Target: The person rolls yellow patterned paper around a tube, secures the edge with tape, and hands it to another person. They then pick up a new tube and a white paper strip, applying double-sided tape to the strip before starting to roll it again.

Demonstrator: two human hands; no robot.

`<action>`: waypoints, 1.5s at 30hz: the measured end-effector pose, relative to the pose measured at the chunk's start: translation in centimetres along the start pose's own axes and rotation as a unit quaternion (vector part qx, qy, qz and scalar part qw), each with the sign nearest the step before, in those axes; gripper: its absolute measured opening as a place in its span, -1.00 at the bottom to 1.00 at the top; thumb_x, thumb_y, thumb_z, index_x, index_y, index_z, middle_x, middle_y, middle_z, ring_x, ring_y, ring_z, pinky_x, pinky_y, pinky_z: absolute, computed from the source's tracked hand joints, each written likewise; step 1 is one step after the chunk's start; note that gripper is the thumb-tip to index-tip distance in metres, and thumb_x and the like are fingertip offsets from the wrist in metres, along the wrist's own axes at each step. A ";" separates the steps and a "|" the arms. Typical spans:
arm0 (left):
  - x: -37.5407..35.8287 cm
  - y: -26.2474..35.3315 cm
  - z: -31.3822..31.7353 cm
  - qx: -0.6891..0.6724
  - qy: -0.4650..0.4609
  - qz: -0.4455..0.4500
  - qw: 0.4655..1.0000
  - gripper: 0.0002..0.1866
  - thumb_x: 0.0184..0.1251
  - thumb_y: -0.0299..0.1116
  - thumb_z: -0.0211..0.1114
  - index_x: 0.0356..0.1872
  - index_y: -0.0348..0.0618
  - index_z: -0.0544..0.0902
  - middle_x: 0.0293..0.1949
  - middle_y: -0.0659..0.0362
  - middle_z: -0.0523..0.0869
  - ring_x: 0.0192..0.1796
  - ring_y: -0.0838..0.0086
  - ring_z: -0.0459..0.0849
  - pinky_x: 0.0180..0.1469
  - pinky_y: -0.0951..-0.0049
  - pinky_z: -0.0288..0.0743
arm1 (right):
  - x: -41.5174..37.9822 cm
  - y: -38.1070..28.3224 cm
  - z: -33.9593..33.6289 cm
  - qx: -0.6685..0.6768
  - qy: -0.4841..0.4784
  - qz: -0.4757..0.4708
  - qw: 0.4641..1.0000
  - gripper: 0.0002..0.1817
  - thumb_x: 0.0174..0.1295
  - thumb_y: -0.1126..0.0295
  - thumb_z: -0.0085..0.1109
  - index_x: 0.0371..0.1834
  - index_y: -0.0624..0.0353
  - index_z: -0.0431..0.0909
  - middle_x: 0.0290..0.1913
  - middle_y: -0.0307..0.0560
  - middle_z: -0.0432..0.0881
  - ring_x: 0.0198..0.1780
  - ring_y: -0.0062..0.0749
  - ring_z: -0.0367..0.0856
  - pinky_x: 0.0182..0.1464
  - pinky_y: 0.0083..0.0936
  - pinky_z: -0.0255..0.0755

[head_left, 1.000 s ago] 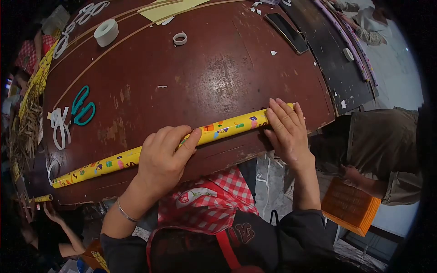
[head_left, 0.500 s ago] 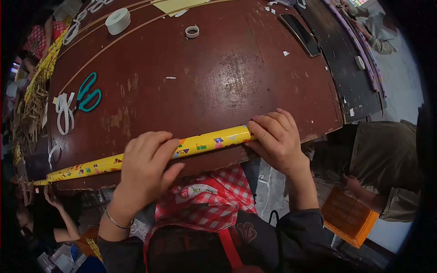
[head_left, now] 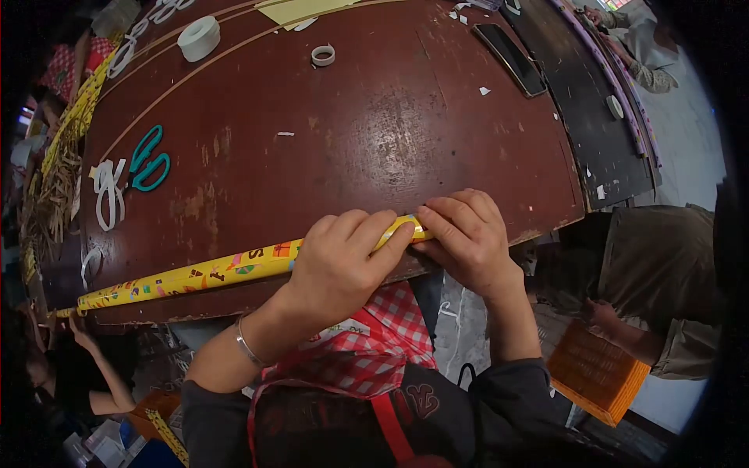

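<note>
A long roll of yellow printed wrapping paper (head_left: 211,271) lies along the near edge of the dark red table (head_left: 265,179). My left hand (head_left: 343,253) is closed over the roll right of its middle, thumb on top. Close beside it, my right hand (head_left: 466,238) grips the roll's right end, fingers over the top; that end is mostly hidden. Toward the left, the roll narrows to a thin tip, with another person's hand (head_left: 82,334) near it.
Teal-handled scissors (head_left: 148,160) and white strips (head_left: 109,195) lie at the left. Farther back are a large white tape roll (head_left: 198,39), a small tape roll (head_left: 322,54) and a phone (head_left: 511,61). An orange crate (head_left: 597,370) stands by another person at the right.
My left hand has slid right along the roll, now close to my right hand. The roll has turned, showing different printed figures. My right hand has stayed at the right end.
</note>
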State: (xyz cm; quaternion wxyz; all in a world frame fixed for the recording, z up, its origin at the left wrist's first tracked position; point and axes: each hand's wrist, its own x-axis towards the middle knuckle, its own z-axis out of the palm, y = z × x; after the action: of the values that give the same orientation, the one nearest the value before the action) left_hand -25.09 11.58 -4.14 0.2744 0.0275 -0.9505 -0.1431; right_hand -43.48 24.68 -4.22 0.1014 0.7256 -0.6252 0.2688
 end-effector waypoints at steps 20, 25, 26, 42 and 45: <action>-4.5 0.4 -3.4 0.111 -0.153 0.049 0.981 -0.57 0.28 -0.32 0.19 0.17 -0.16 0.63 0.35 -0.03 0.53 0.39 0.05 0.48 0.31 -0.03 0.36 | -0.2 0.2 -0.3 0.002 -0.005 0.002 1.000 -0.50 -0.03 0.25 0.47 0.00 0.22 0.65 -0.08 -0.05 0.64 -0.10 -0.13 0.60 -0.03 -0.19 0.49; -3.9 -0.3 -4.5 0.067 -0.027 -0.030 0.997 -0.56 0.21 -0.30 0.27 0.13 -0.16 0.64 0.15 0.05 0.64 0.15 0.19 0.60 0.12 0.13 0.43 | 0.0 -0.1 -0.4 0.002 -0.017 0.009 1.000 -0.48 -0.06 0.31 0.49 0.03 0.23 0.65 -0.08 -0.04 0.65 -0.10 -0.12 0.60 -0.04 -0.21 0.49; -3.0 -0.3 -4.5 0.067 -0.021 -0.051 0.996 -0.54 0.16 -0.32 0.29 0.12 -0.18 0.64 0.02 0.11 0.65 0.03 0.25 0.60 -0.03 0.19 0.41 | 0.1 -0.1 -0.4 0.000 -0.022 0.012 1.000 -0.47 -0.06 0.32 0.49 0.04 0.23 0.64 -0.07 -0.03 0.65 -0.09 -0.12 0.60 -0.04 -0.21 0.49; -9.4 -3.2 -7.2 0.111 0.006 -0.031 0.993 -0.65 0.06 -0.46 0.30 -0.05 -0.16 0.71 -0.03 0.13 0.74 -0.04 0.24 0.69 -0.10 0.23 0.54 | -0.3 0.0 -0.1 -0.001 -0.019 0.010 1.000 -0.44 -0.09 0.31 0.51 0.07 0.16 0.63 -0.08 -0.08 0.66 -0.09 -0.14 0.59 -0.03 -0.22 0.48; -11.3 -3.2 -8.4 0.167 -0.005 -0.038 0.985 -0.69 0.12 -0.47 0.29 -0.06 -0.10 0.71 0.01 0.16 0.75 0.06 0.23 0.71 0.03 0.17 0.54 | -0.4 0.1 -0.1 -0.003 -0.017 0.014 1.000 -0.43 -0.09 0.32 0.51 0.08 0.16 0.63 -0.08 -0.07 0.66 -0.08 -0.12 0.59 -0.02 -0.20 0.48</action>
State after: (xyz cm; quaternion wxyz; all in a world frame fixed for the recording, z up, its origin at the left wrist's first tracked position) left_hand -11.12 7.79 -4.09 0.2561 0.1078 -0.9606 0.0069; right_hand -43.57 25.06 -4.40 0.0892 0.7213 -0.6376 0.2555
